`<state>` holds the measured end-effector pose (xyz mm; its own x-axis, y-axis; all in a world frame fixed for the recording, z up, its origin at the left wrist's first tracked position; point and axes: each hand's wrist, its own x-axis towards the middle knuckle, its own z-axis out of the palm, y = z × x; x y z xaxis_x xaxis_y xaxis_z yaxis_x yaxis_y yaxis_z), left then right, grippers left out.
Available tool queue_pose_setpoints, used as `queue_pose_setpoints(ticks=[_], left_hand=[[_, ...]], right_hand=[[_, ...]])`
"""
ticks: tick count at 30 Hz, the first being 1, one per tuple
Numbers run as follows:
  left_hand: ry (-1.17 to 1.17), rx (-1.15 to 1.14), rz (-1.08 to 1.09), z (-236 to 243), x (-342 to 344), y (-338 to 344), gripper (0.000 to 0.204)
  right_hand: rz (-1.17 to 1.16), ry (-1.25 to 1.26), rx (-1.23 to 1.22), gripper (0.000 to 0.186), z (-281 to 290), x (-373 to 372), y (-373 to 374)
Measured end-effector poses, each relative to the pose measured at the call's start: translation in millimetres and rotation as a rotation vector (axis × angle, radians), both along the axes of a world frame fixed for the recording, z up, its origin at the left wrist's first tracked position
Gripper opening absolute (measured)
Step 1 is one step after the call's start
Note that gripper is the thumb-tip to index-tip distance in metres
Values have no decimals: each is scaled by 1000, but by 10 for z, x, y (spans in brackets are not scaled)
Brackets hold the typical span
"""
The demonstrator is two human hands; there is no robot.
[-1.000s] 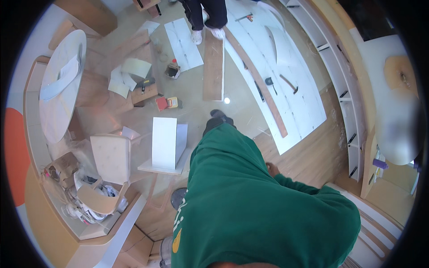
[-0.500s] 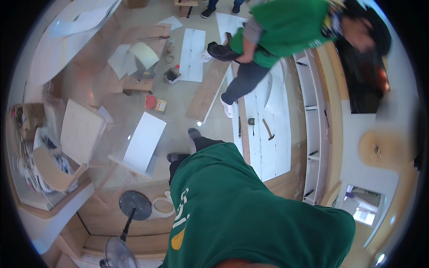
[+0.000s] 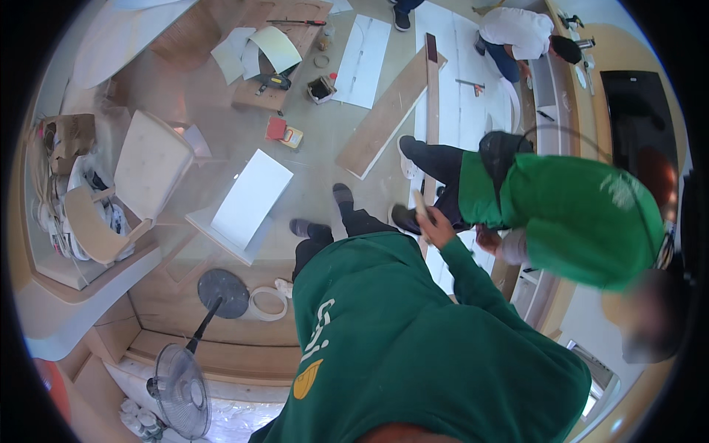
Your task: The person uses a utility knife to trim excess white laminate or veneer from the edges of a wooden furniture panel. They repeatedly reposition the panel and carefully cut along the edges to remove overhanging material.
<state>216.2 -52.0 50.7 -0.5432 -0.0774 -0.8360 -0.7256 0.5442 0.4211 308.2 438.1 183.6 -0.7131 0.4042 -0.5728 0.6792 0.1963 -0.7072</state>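
My right hand [image 3: 439,227] is raised in front of my body at centre right, its fingers closed round a short pale wooden handle [image 3: 420,202]. The far end of the handle is hidden, so its kind cannot be told. My left hand is out of the picture. Close beyond my right hand, a co-worker in a green vest [image 3: 583,214] bends forward, with one hand [image 3: 488,240] low near my forearm. Under and behind them lie white panels [image 3: 452,118] on the floor, with a long brown board [image 3: 432,96] across them.
A standing fan [image 3: 182,391] is at lower left, near a chair [image 3: 151,159] and a white panel on a small stand [image 3: 251,199]. A low wooden table [image 3: 258,97] holds a drill [image 3: 275,81] and curved sheets. Another person [image 3: 517,37] crouches by white shelving at the far right.
My right hand has come into view with the wooden handle. The green-vested co-worker has moved nearer and right, bending lower. My view has shifted, showing the crouching person; the floor hammer is no longer visible.
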Motion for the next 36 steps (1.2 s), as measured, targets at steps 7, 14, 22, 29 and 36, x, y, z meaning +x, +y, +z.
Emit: queue_pose_setpoints(ticks=[7, 14, 22, 29, 36], left_hand=[[-29, -18, -17, -67, -65, 170, 44], [-76, -48, -81, -129, -213, 735, 45], [-228, -123, -67, -309, -153, 2040, 45], [-416, -251, 34, -1042, 221, 3291, 46], [-525, -464, 200, -940, 619, 3350, 46]], right_hand=[[171, -52, 383, 80, -870, -1205, -276], [76, -201, 358, 81, -1699, -1410, 180], [-105, -422, 237, 29, -3272, -470, 1916], [-25, -524, 468, 33, -5574, -32, 3315], [-19, -377, 591, 41, -7626, 165, 3997]])
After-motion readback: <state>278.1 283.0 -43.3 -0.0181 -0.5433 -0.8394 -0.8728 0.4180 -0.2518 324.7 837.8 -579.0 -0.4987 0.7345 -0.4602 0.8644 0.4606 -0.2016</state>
